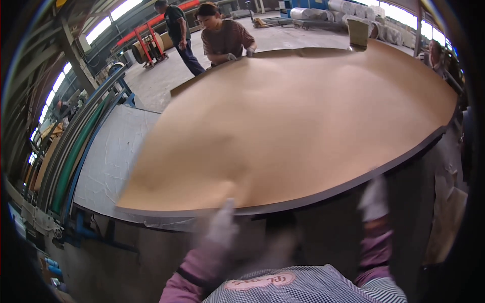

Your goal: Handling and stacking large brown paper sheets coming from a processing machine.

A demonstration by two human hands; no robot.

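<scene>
A large brown paper sheet (303, 121) spreads across the work table, with a grey strip (303, 203) along its near edge. My left hand (222, 227), in a white glove and blurred, is closed on the sheet's near edge; the paper creases just beyond its thumb. Further right, my right hand (375, 199), also white-gloved, reaches up to the same edge, its fingertips touching the grey strip. Motion smears its fingers, so their grip is unclear. At the far edge, a co-worker's gloved hands (240, 54) are on the sheet.
A pale, wrinkled sheet (113, 156) lies at the left, beside a machine with a green roller (76, 156). Another person (178, 33) stands behind the co-worker. A tan block (357, 34) stands at the far edge. Wrapped rolls (308, 14) lie beyond. Someone (435, 55) is at the far right.
</scene>
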